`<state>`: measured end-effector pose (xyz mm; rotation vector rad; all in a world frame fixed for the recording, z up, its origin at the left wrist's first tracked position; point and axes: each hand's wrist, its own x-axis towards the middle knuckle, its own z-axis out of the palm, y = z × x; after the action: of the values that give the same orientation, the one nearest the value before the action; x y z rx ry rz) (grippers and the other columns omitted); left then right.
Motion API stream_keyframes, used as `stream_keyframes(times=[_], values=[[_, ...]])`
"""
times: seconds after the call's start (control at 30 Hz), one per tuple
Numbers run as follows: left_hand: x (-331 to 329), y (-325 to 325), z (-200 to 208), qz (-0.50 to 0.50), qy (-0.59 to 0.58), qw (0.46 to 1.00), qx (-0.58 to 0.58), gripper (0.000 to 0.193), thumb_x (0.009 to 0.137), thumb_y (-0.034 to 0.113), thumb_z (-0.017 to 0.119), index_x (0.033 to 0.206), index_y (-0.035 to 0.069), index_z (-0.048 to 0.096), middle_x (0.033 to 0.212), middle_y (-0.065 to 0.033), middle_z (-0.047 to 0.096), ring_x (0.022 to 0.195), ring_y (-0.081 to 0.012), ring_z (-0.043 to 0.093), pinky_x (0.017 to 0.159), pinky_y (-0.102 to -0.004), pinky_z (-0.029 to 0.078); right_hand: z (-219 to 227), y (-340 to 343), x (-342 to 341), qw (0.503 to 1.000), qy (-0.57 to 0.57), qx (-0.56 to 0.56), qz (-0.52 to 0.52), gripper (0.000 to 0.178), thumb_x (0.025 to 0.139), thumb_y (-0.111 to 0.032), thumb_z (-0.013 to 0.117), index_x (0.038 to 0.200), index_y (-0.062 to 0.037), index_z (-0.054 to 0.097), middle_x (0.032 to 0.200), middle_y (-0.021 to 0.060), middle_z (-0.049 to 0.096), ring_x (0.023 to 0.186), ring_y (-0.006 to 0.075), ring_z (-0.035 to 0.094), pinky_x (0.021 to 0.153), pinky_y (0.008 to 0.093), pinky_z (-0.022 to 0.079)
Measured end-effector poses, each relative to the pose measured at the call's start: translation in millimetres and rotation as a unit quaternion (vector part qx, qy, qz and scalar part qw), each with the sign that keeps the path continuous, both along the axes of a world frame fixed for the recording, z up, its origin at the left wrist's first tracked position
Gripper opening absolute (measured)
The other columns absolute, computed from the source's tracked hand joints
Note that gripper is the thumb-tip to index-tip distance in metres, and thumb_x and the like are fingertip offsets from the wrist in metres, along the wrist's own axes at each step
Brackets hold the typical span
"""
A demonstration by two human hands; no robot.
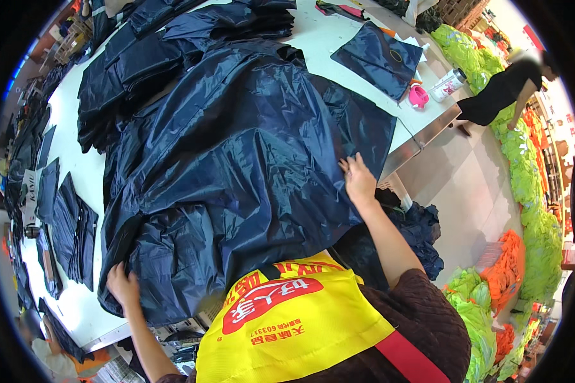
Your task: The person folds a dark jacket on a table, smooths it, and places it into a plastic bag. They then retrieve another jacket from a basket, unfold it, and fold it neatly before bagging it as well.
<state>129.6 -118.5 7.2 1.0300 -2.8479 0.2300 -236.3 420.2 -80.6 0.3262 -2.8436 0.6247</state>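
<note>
From my remote station I log a large navy cloth [236,159] spread in loose folds across the white table [89,175], its near part coming right up to the wearer's yellow apron [287,313]. The left hand [122,286] is at the cloth's near left margin, thumb set a little apart from the fingers; I cannot tell whether fabric is pinched between them. The right hand [360,180] rests at the right side, fingers loosely bent and partly spread on the surface; whether they grip a fold is likewise unclear to me. Sharp highlights and crisp creases suggest thin, smooth, coated fabric. Handling estimate: soft and limp, light for its area though bulky as a whole, probably slippery against itself, not fragile but prone to wrinkling. I judge the best hold to be at the margins, one hand each side, with a hem or doubled edge between thumb and fingers; a grasp in the puffed middle would likely just bunch it. Dark folded stacks [131,73] lie just beyond its upper left, so a wide pull could disturb them. A white bottle [448,85] stands apart near the table's right edge.
</note>
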Motion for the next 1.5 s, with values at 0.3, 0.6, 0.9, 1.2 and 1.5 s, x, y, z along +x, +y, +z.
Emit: stream_keyframes(times=[0.3, 0.6, 0.9, 1.2, 1.5], values=[[-143.1, 214.1, -67.2, -0.231, 0.080, 0.959, 0.142, 0.056, 0.070, 0.038, 0.073, 0.116, 0.010, 0.056, 0.118, -0.0132, 0.049, 0.112, -0.0314, 0.043, 0.098, -0.0454, 0.031, 5.0, 37.4, -107.1, 0.986, 0.130, -0.097, -0.037, 0.021, 0.084, -0.009, 0.054, 0.105, -0.0054, 0.058, 0.116, 0.0198, 0.055, 0.095, 0.0381, 0.059, 0.080, 0.0421, 0.049], [-42.7, 87.7, -58.9, -0.053, 0.030, 0.997, 0.046, 0.011, 0.080, 0.016, 0.063, 0.082, 0.006, 0.059, 0.086, -0.0124, 0.057, 0.085, -0.0336, 0.053, 0.071, -0.0423, 0.046, 5.8, 72.6, -181.9, 0.991, -0.085, 0.097, -0.042, 0.028, 0.089, -0.030, 0.052, 0.086, -0.0035, 0.058, 0.084, 0.0216, 0.061, 0.085, 0.0392, 0.059, 0.069, 0.0474, 0.047], [43.4, 62.9, -77.3, 0.196, 0.115, 0.963, 0.145, 0.035, 0.071, 0.004, 0.057, 0.105, -0.003, 0.059, 0.107, -0.0230, 0.058, 0.104, -0.0382, 0.053, 0.094, -0.0417, 0.040, 31.0, -14.2, -165.4, 0.895, -0.302, -0.327, 0.020, 0.038, 0.088, -0.036, 0.056, 0.097, 0.0017, 0.057, 0.083, 0.0152, 0.066, 0.052, 0.0128, 0.052, 0.047, 0.0242, 0.041], [-169.6, 197.2, -60.1, -0.155, 0.096, 0.955, 0.236, 0.065, 0.074, 0.027, 0.069, 0.129, 0.004, 0.044, 0.133, -0.0192, 0.041, 0.125, -0.0350, 0.037, 0.104, -0.0470, 0.028, 24.6, -199.2, -230.1, 0.746, -0.390, -0.539, -0.027, 0.024, 0.084, -0.025, 0.064, 0.094, -0.0039, 0.059, 0.063, 0.0037, 0.052, 0.044, 0.0062, 0.038, 0.035, 0.0213, 0.028], [-169.9, 151.2, -47.2, 0.093, 0.479, 0.461, 0.741, 0.039, 0.094, 0.035, 0.049, 0.123, 0.008, 0.054, 0.122, -0.0064, 0.054, 0.116, -0.0190, 0.048, 0.097, -0.0399, 0.039, 204.3, -236.4, -41.4, 0.792, 0.185, -0.312, 0.491, 0.024, 0.075, 0.005, 0.065, 0.096, -0.0068, 0.063, 0.095, 0.0107, 0.066, 0.071, 0.0218, 0.065, 0.060, 0.0231, 0.050]])
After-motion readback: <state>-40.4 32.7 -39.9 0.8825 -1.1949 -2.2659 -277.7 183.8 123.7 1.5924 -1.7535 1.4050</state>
